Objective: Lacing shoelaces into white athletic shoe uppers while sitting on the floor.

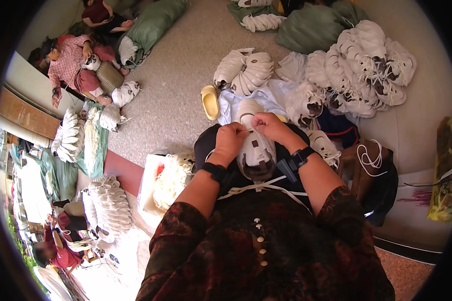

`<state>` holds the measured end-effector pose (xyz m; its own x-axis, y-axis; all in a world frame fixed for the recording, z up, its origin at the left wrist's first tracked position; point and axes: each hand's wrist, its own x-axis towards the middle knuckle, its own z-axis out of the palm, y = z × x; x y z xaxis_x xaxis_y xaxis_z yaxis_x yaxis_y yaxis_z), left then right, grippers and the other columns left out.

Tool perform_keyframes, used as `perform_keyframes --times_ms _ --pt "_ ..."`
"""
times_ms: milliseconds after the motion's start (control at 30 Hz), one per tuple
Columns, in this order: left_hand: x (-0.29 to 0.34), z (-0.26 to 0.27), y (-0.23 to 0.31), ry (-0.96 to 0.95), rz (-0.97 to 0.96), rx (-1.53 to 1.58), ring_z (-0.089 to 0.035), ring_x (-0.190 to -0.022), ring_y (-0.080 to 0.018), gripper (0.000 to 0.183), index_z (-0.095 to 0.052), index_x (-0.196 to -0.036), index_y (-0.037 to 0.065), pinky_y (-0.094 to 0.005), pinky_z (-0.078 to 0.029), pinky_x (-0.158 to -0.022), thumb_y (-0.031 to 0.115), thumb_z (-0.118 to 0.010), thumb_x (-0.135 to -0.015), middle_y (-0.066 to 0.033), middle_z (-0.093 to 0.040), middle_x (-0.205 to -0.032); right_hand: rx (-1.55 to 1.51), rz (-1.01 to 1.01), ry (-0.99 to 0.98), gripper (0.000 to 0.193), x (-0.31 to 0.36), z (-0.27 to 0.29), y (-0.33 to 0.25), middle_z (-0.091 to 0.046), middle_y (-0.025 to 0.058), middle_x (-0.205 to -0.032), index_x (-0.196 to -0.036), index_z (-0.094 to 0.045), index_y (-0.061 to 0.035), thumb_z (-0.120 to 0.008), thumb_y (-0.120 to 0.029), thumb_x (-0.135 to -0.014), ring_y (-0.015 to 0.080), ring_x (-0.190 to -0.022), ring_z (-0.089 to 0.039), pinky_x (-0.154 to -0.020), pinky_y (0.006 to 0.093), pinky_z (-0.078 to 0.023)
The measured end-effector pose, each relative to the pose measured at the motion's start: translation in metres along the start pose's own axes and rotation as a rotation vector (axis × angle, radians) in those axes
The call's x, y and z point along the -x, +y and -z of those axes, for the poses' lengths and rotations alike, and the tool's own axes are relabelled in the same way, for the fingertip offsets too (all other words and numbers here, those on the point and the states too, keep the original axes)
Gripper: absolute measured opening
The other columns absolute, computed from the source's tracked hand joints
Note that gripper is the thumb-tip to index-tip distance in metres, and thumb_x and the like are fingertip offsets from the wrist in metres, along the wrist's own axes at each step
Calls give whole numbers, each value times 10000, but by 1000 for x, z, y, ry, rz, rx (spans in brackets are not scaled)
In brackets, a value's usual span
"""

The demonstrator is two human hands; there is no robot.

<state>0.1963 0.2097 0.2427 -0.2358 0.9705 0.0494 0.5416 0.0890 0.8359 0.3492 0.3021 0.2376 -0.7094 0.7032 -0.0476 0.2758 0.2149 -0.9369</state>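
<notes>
A white shoe (256,153) with dark eyelet patches rests upright on my lap, its toe pointing away from me. My left hand (231,141) is closed in a pinch at the left side of its lacing area. A thin white shoelace (209,155) shows beside that hand. From the right, my right hand (272,127) bends over the shoe's tongue with its fingertips pressed together. The fingertips of both hands nearly meet above the shoe. What the right fingers pinch is too small to make out.
Beyond my knees are a pale cloth (231,103), a yellow clog (209,102) and stacked white shoes (251,75). A large shoe pile (366,65) lies at far right. At left stands a box of laces (148,188). Other people sit working along the left side.
</notes>
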Motion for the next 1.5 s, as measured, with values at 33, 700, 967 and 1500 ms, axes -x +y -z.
perform_keyframes --times_ms 33,700,967,1500 --pt "1 1 1 19 32 4 -620 -641 -266 87 -631 -754 44 -345 -487 -614 124 -632 -719 -122 -629 -686 -120 -50 5 68 2 1 0 -502 -27 -691 -769 -537 -13 -561 41 -736 65 -648 -458 -595 214 -405" --pt "-2 -9 2 42 -229 -396 -610 -720 -339 119 -570 -723 23 -410 -484 -628 135 -608 -735 -177 -619 -722 252 167 80 94 5 -7 -10 -539 131 -685 -691 -535 -2 -565 70 -639 242 -641 -530 -593 325 -437" --pt "-10 9 -1 -141 -123 -68 -609 -651 -272 125 -591 -777 1 -332 -475 -609 112 -639 -746 -148 -616 -704 534 349 -51 74 -1 5 -2 -546 170 -786 -704 -497 -8 -563 10 -677 356 -764 -543 -660 413 -436" --pt "2 40 2 -318 41 -33 -502 -538 -80 151 -608 -867 11 -235 -414 -484 131 -641 -782 -13 -572 -656 812 302 1 62 21 23 -8 -581 204 -686 -752 -569 -30 -545 -49 -699 377 -700 -579 -636 441 -464"
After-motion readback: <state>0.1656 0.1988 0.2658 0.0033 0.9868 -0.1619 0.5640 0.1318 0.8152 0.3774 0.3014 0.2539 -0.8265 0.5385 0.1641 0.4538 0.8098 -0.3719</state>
